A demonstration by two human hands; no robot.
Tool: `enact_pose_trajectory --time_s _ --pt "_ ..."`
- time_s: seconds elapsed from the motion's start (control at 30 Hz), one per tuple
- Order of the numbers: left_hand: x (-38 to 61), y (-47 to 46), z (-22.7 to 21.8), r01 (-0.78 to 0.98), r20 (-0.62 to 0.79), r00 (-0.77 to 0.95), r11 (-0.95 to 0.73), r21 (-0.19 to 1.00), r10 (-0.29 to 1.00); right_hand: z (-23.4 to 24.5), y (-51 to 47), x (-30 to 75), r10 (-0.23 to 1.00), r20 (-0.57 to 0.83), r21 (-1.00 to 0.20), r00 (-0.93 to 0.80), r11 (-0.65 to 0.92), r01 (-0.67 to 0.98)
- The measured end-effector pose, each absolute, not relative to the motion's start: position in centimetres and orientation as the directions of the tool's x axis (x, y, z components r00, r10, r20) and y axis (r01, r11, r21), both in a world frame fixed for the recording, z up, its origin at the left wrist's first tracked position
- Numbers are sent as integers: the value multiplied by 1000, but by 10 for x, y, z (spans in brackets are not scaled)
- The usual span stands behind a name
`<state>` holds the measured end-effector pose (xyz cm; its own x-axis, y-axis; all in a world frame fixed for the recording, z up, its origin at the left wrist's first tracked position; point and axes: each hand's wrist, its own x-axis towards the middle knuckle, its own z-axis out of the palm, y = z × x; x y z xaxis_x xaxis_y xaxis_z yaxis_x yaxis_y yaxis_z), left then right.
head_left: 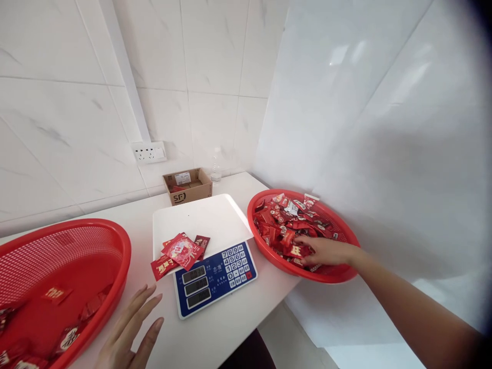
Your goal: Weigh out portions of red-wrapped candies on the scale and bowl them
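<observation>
My right hand point(326, 251) reaches into the right red basket point(346, 233), its fingers closed around a small red packet with gold print point(298, 250). Many similar red snack packets point(274, 215) lie heaped about it. My left hand point(132, 328) hovers over the table in front of the scale, open and holding nothing, fingers stretched out. A few red packets point(182, 251) lie overlapping at the left front of the white weighing pan point(203, 218). The digital scale point(216, 279) has a blue panel with lit-looking digits that are hard to read.
The left red basket point(125, 246) holds several scattered packets point(56, 293). An open cardboard box point(192, 193) and a clear plastic bottle point(216, 166) stand behind the scale. A wall socket point(149, 152) is above. The right basket overhangs the white table's edge point(265, 312), beside the wall.
</observation>
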<state>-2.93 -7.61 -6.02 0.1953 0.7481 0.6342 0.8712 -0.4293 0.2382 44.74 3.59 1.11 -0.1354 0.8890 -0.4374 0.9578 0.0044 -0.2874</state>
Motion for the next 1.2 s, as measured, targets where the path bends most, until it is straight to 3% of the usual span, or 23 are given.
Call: enact_pose_trajectory --time_s 0.1,0.27,0.43,0.63,0.8,0.93,1.03,1.2 --pt "-25 -75 -58 872 632 199 -430 234 749 -4 28 443 825 -550 -282 -129 -38 959" --pt "-19 -75 -55 858 630 200 -445 258 750 -22 30 440 934 -343 -309 -104 -8 951" --pt "-28 -78 -62 859 612 187 -431 278 768 -13 38 446 949 -274 -360 -153 46 932" --pt "-33 -79 -64 863 606 175 -418 285 776 6 46 463 989 -139 -337 -50 0 941" --pt "-20 -80 -54 834 607 145 -427 350 781 27 48 430 997 76 -526 27 18 850" --pt "-10 -82 -47 811 570 147 -429 399 809 33 58 348 963 217 -701 -157 266 662" --pt "-8 -86 -42 815 542 128 -399 420 831 27 70 273 893 309 -755 -326 439 487" --pt "-20 -103 -35 859 526 61 -313 405 848 12 92 182 866 266 -780 -423 451 434"
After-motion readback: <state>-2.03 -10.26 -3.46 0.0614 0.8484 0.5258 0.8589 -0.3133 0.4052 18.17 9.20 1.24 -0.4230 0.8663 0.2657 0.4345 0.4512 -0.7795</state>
